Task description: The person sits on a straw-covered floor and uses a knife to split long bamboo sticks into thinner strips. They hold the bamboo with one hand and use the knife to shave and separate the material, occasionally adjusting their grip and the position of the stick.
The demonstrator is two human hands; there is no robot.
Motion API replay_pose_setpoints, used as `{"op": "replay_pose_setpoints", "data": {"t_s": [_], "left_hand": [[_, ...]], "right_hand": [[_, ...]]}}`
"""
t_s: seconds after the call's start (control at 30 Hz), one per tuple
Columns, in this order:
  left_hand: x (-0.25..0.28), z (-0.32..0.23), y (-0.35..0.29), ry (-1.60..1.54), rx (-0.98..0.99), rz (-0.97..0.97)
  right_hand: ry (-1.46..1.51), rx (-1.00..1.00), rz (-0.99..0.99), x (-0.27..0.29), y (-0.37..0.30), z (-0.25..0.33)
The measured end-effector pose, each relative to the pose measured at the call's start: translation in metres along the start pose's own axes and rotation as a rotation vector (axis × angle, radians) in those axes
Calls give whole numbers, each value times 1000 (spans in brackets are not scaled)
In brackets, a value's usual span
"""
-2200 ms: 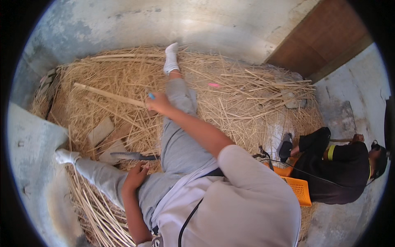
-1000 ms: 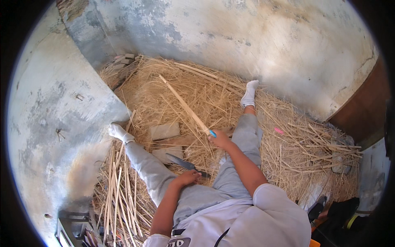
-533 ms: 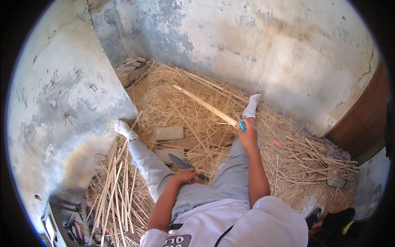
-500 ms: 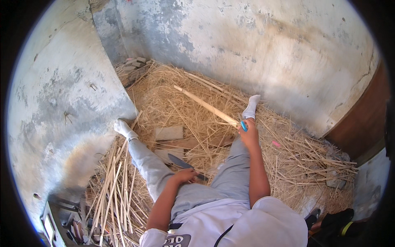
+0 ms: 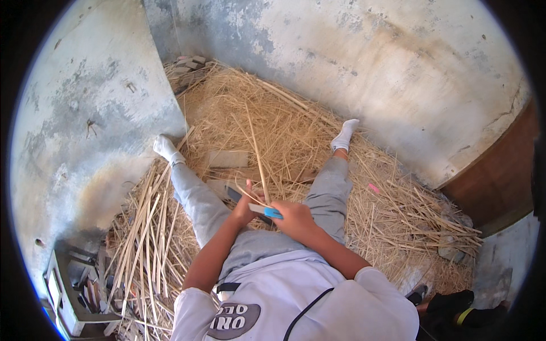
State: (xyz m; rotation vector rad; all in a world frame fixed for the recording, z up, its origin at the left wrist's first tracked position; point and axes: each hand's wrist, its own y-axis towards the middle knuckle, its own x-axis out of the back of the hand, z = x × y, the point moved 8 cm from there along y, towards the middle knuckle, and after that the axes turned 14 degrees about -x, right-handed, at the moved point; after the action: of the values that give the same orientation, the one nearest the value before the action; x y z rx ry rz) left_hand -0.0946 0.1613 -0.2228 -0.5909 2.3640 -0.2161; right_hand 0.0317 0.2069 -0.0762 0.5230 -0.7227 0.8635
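Observation:
My right hand point(image 5: 293, 219) is closed around the near end of a long pale bamboo strip point(image 5: 256, 145), held over my lap and slanting up toward the far wall. In the same grip sits a short tool with a blue handle point(image 5: 273, 212) and a flat pale-grey end, perhaps a blade, pointing left. Close beside it, my left hand point(image 5: 244, 210) has one finger stretched up and the others apart, partly hidden, near thin split slivers. A broad dark knife blade point(image 5: 234, 194) shows behind the left hand, lying between my legs; the rest of it is covered.
Straw and bamboo shavings point(image 5: 227, 105) cover the floor between my outstretched legs. A pile of bamboo strips point(image 5: 149, 236) lies left; more sticks point(image 5: 421, 219) lie right. A flat block point(image 5: 228, 158) rests ahead. Worn walls point(image 5: 318, 51) surround me, and a wooden frame point(image 5: 68, 295) stands lower left.
My right hand has brought the bamboo strip and blue-handled tool inward from beside my right leg to my lap. My left hand has risen from the dark knife toward the strip's near end.

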Motion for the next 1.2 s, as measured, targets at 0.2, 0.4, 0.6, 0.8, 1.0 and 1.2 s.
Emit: {"op": "replay_pose_setpoints", "data": {"t_s": [0.2, 0.4, 0.6, 0.8, 1.0, 1.2], "left_hand": [[42, -3, -8, -6, -170, -57], [67, -6, -9, -168, -80, -176], [94, -12, -4, -171, -113, -336], [103, -13, -13, -207, -112, -297], [104, -8, -4, -167, -117, -240], [101, -15, -14, -125, -128, -301]], "right_hand": [[549, -193, 566, -15, 16, 14], [1228, -293, 441, 53, 87, -6], [371, -564, 39, 11, 158, -178], [-263, -434, 208, -63, 97, -177], [103, -301, 170, 19, 76, -37], [601, 49, 1071, 39, 2, 60]]}}
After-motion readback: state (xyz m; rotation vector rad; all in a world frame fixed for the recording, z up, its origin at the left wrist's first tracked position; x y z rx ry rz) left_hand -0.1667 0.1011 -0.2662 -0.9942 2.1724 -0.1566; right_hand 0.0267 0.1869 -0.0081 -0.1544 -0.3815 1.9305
